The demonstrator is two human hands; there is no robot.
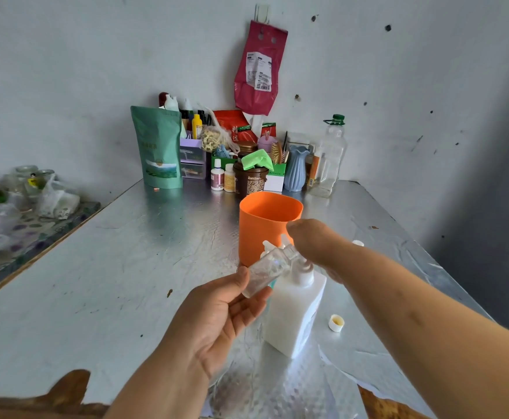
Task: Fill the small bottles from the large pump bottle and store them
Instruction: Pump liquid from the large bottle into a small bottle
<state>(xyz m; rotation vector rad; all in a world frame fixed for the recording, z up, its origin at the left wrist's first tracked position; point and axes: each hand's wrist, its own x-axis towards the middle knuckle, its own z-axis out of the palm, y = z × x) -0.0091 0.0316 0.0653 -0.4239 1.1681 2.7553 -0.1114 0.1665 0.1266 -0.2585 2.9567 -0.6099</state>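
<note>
Foil-topped table point(126, 267): the left hand point(217, 309) grips the small bottle point(270, 267) in its fingers point(251, 308), tilted, mouth up-right at the pump bottle point(295, 313) spout. The right hand point(313, 240) sits over the pump head; I cannot tell how its fingers lie.

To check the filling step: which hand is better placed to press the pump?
Right: the right hand is over the head of the pump bottle; the left hand holds the small bottle.

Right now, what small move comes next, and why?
Probably press down with the right hand, which sits over the head of the white pump bottle: the left hand holds the small clear bottle tilted, mouth at the nozzle, and it looks nearly empty.
</note>
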